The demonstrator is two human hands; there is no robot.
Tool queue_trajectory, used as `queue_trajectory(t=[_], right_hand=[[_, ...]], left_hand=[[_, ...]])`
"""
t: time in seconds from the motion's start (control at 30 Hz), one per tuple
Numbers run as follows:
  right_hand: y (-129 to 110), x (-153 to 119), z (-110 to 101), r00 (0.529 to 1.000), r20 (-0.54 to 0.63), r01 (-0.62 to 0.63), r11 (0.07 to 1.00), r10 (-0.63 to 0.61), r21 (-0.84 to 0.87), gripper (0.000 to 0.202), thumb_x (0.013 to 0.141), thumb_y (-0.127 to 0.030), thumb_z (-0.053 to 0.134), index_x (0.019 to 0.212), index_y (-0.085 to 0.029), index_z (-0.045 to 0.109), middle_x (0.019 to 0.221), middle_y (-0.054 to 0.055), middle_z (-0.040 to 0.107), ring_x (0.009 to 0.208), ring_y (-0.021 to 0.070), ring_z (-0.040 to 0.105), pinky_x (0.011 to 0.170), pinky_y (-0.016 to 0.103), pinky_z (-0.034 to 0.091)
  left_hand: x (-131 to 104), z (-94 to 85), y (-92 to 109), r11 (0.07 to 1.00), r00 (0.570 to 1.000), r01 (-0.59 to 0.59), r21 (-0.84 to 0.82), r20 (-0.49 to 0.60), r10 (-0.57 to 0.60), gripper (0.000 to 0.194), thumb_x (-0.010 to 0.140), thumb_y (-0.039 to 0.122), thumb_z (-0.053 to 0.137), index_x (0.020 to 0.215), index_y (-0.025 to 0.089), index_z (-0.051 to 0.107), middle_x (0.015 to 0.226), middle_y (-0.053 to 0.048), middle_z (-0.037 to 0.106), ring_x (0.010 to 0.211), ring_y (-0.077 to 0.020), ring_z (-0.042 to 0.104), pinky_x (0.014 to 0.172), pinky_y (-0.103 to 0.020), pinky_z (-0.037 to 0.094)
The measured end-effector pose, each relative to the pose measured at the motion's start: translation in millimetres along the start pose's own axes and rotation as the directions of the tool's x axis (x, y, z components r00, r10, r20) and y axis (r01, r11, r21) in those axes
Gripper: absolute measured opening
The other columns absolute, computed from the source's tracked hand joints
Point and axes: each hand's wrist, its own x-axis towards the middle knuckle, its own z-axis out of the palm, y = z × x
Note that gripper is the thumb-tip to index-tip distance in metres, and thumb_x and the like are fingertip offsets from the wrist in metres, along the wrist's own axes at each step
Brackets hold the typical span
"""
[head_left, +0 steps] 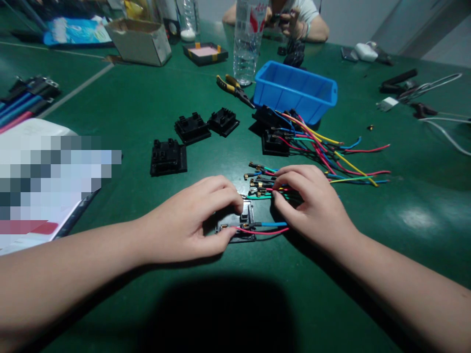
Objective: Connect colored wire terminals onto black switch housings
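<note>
My left hand [206, 215] grips a black plastic socket module [248, 215] on the green table, thumb at its near side and fingers over the far side. A blue wire [272, 224] and a red wire [265, 232] run from its near edge to the right. My right hand [312, 201] is closed at a bunch of coloured wires [259, 184] with metal terminals, its thumb and fingertips pinched on them. Exactly which wire lies in the pinch is hidden. Three more black modules [169, 157] lie beyond my left hand, without wires.
Wired modules [274, 142] lie before a blue bin [294, 90]. Yellow-handled pliers [235, 89] and a plastic bottle [247, 49] stand near it. A cardboard box [140, 41] is at the back left, cables [423, 88] at right. Across the table sits a person [311, 22].
</note>
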Motion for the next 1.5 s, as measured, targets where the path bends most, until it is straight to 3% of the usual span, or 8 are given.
queue_trajectory(t=[0.47, 1.1, 1.27, 1.5], right_hand=[[1.4, 0.9, 0.1, 1.000, 0.020, -0.009, 1.000, 0.009, -0.025, 0.010, 0.091, -0.022, 0.053, 0.093, -0.020, 0.063, 0.099, 0.007, 0.069, 0.096, 0.0261, 0.060, 0.087, 0.043, 0.045], [-0.6, -0.8, -2.4, 0.997, -0.034, 0.064, 0.998, -0.064, -0.007, 0.015, 0.083, -0.008, 0.055, 0.089, -0.019, 0.063, 0.090, 0.007, 0.068, 0.088, 0.0245, 0.060, 0.078, 0.040, 0.048], [-0.1, -0.7, -1.1, 0.998, -0.064, 0.023, 0.999, -0.025, -0.041, 0.010, 0.087, -0.016, 0.056, 0.094, -0.019, 0.061, 0.095, 0.009, 0.068, 0.089, 0.0249, 0.061, 0.080, 0.041, 0.048], [1.7, -0.4, 0.9, 0.999, 0.026, -0.036, 0.997, 0.038, -0.061, 0.012, 0.091, -0.023, 0.053, 0.097, -0.019, 0.062, 0.108, 0.011, 0.069, 0.104, 0.0293, 0.059, 0.092, 0.048, 0.044]], left_hand=[[-0.9, 0.3, -0.3, 1.000, 1.000, 0.000, -0.006, -0.007, 0.000, 0.018, 0.085, 0.017, 0.059, 0.103, 0.018, 0.058, 0.101, -0.003, 0.055, 0.093, -0.0156, 0.054, 0.084, -0.027, 0.044], [-1.2, 1.1, 0.3, 1.000, 1.000, -0.006, -0.018, -0.019, 0.005, 0.019, 0.085, 0.016, 0.060, 0.103, 0.019, 0.057, 0.101, -0.002, 0.055, 0.094, -0.0151, 0.054, 0.083, -0.026, 0.044], [-0.8, 1.4, 0.7, 1.000, 1.000, 0.008, -0.023, -0.026, -0.009, 0.018, 0.085, 0.017, 0.059, 0.102, 0.019, 0.057, 0.101, -0.003, 0.056, 0.093, -0.0161, 0.054, 0.083, -0.027, 0.044], [-0.7, 0.6, 1.1, 1.000, 1.000, 0.010, -0.017, -0.017, -0.011, 0.018, 0.084, 0.016, 0.059, 0.102, 0.018, 0.058, 0.100, -0.004, 0.057, 0.092, -0.0170, 0.055, 0.083, -0.029, 0.045]])
